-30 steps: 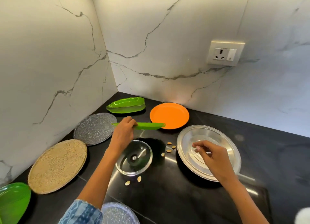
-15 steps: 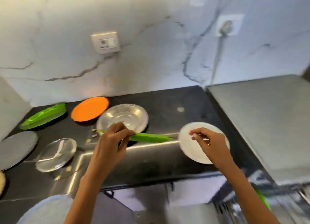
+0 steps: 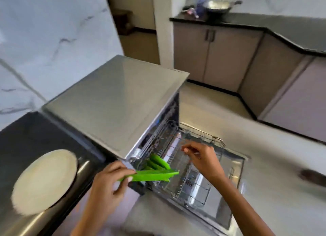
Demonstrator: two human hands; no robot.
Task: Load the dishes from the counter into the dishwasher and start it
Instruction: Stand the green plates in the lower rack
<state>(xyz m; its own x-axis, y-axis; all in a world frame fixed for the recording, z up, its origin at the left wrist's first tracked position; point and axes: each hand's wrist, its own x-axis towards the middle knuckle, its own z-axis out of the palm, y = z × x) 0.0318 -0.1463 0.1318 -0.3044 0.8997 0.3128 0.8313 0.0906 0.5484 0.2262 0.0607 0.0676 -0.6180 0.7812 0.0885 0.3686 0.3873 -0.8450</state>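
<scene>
A: Left hand [image 3: 107, 182]?
B: We see it pinching a green plate [image 3: 151, 176] edge-on, over the pulled-out dishwasher rack [image 3: 192, 166].
A: Right hand [image 3: 202, 158]?
B: Fingers curled above the rack; contents too blurred, we can't tell. No readable labels. 1 white plate [image 3: 44, 181] sits on the counter [image 3: 31, 135].

- Left hand [image 3: 109, 181]: forearm reaching in from below, fingers and thumb curled, pinching a thin green plate by its edge.
- Right hand [image 3: 202, 158]: arm extended forward, fingers loosely curled; grasp unclear.
</scene>
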